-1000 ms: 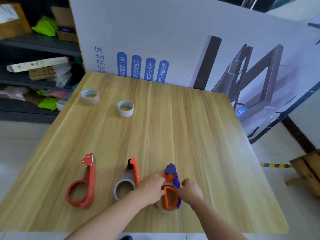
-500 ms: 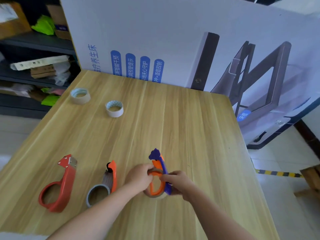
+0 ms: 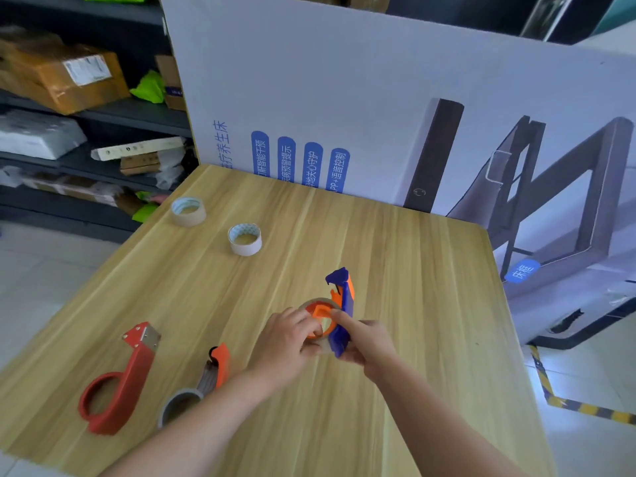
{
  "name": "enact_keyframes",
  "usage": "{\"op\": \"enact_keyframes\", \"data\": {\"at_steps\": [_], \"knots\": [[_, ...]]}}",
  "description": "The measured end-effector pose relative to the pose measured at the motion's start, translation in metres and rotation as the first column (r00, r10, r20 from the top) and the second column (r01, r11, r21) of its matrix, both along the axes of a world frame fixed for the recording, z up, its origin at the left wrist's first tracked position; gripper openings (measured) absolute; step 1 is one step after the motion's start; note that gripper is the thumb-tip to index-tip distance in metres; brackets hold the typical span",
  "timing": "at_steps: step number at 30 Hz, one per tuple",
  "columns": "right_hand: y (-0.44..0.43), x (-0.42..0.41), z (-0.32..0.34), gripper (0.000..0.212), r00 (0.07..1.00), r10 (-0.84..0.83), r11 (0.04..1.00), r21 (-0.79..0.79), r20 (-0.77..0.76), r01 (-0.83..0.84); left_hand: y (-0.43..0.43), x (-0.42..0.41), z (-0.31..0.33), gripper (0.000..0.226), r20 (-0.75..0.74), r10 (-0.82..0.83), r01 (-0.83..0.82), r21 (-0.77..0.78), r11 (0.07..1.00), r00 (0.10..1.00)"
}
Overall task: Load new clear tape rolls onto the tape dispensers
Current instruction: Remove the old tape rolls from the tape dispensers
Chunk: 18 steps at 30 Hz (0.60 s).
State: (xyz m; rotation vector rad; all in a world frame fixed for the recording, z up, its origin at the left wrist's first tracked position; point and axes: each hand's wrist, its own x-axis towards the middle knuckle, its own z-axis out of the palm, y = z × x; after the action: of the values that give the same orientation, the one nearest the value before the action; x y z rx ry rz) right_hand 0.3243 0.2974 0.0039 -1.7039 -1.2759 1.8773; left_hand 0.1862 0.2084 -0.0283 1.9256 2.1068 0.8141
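Left hand: your left hand [image 3: 287, 342] was closed around the near-left rim of the clear tape roll [image 3: 318, 302], with a fingertip pressed at the orange hub inside it.
Right hand: your right hand [image 3: 366, 342] was clamped on the blue handle of the blue-and-orange dispenser [image 3: 340, 306], with the index finger stretched forward along it toward the hub.
Hands together: the two hands sat close, almost touching, both holding that one dispenser just above the surface [image 3: 413, 304].
Key relation: the roll lay between your hands, around the hub; the dispenser's long axis ran away from you, its blue cutter end pointing forward beyond your fingertips. Neither hand was clearly nearer; the left was on the roll itself.
Step, as a judgement: you appeared to be seating the roll on the hub; whether it was fully home could not be told.
Left of your hands: a grey-and-orange dispenser [image 3: 203, 380] lay beside your left forearm, a tape roll seemingly in its ring; further left lay a red dispenser [image 3: 118, 380], its ring empty.
Far ahead-left of your hands: two spare tape rolls [image 3: 245, 239] [image 3: 188, 211] lay flat, well apart from your hands.
Beyond: a printed board [image 3: 344, 98] stood at the far edge.
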Motion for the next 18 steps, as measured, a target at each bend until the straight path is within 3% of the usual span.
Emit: {"op": "enact_keyframes", "data": {"at_steps": [4, 7, 9, 14, 18], "knots": [[0.017, -0.013, -0.005, 0.04, 1.0, -0.007, 0.998, 0.056, 0.001, 0.007, 0.022, -0.015, 0.007, 0.015, 0.203, 0.047, -0.03, -0.085, 0.996, 0.978], [0.035, -0.024, -0.009, 0.041, 0.999, -0.037, 0.994, 0.107, 0.028, 0.033, 0.042, -0.03, 0.008, 0.014, 0.464, 0.192, -0.116, -0.186, 0.976, 0.865], [0.048, -0.029, -0.013, 0.043, 0.996, -0.074, 0.99, 0.122, 0.058, 0.066, 0.057, -0.043, 0.007, 0.017, 0.531, 0.279, -0.199, -0.204, 0.959, 0.8], [0.073, -0.044, -0.02, 0.032, 0.993, -0.098, 0.992, 0.092, 0.072, 0.091, 0.107, -0.086, -0.003, 0.019, 0.347, 0.401, -0.311, -0.287, 0.906, 0.848], [0.083, -0.061, -0.031, 0.052, 0.989, -0.133, 0.991, 0.04, 0.058, 0.13, 0.152, -0.106, -0.021, 0.019, 0.097, 0.328, -0.283, -0.321, 0.904, 0.94]]}}
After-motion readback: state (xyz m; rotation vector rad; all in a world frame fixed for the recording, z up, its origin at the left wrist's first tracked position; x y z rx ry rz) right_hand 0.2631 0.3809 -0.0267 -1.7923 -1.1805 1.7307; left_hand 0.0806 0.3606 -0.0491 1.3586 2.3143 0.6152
